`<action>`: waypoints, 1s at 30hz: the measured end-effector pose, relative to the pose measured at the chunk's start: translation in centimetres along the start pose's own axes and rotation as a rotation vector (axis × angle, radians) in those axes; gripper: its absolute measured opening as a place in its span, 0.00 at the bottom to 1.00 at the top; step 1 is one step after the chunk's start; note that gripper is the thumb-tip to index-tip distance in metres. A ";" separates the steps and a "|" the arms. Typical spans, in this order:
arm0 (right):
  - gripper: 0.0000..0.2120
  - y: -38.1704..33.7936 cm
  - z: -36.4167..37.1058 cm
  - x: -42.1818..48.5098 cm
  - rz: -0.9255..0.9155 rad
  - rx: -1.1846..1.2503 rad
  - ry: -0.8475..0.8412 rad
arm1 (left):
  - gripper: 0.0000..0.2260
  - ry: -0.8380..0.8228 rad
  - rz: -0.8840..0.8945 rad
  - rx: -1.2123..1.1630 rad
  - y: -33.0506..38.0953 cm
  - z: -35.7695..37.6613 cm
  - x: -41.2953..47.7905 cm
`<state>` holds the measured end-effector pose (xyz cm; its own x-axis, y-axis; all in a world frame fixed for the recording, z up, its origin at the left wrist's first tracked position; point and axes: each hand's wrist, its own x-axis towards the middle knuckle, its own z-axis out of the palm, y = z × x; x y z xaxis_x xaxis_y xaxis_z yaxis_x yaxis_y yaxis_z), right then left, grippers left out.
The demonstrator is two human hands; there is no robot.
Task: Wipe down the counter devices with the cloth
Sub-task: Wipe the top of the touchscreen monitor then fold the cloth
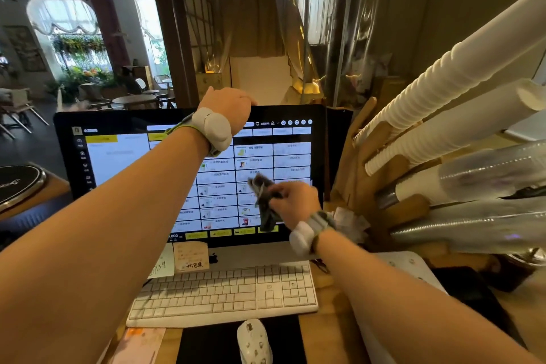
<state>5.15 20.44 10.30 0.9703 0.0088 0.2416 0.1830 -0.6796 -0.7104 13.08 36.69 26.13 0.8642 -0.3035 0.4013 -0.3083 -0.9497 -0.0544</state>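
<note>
I see the left hand (229,106) hooked over the top edge of the monitor (124,156), fingers curled behind the bezel and gripping it; the fingertips themselves are out of my sight. A white band sits on that wrist.

The right hand (297,201) is at the lower right part of the screen, fingers closed tight around a dark cloth (264,201). The cloth bunches out of the fist, one end up and left, the other hanging down toward the bottom bezel. It looks pressed to the glass, but the blur stops me from being sure of contact. The screen is lit, with a grid of menu tiles.

Below the monitor, two paper notes (190,255) are stuck on its lower chin. A white keyboard (224,292) lies on the wooden counter (334,322) just in front, a white mouse (254,341) nearer to me on a black mat. To my right, stacked paper cups (443,91) lean across in long sleeves.
</note>
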 end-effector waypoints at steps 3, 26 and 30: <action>0.12 -3.1 -4.6 3.5 -0.010 0.177 0.205 | 0.21 -0.017 0.004 0.041 0.5 -0.4 0.2; 0.11 0.4 -9.9 3.8 -0.032 0.107 0.232 | 0.23 0.030 -0.233 -0.467 7.2 0.1 -2.9; 0.09 -1.8 -13.6 6.4 -0.070 0.079 0.297 | 0.22 0.065 -0.248 -0.495 7.7 0.4 -3.1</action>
<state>8.86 11.68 22.10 0.8684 -0.1691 0.4661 0.2710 -0.6254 -0.7318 8.16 30.25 24.14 0.9130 -0.0550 0.4042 -0.2622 -0.8381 0.4784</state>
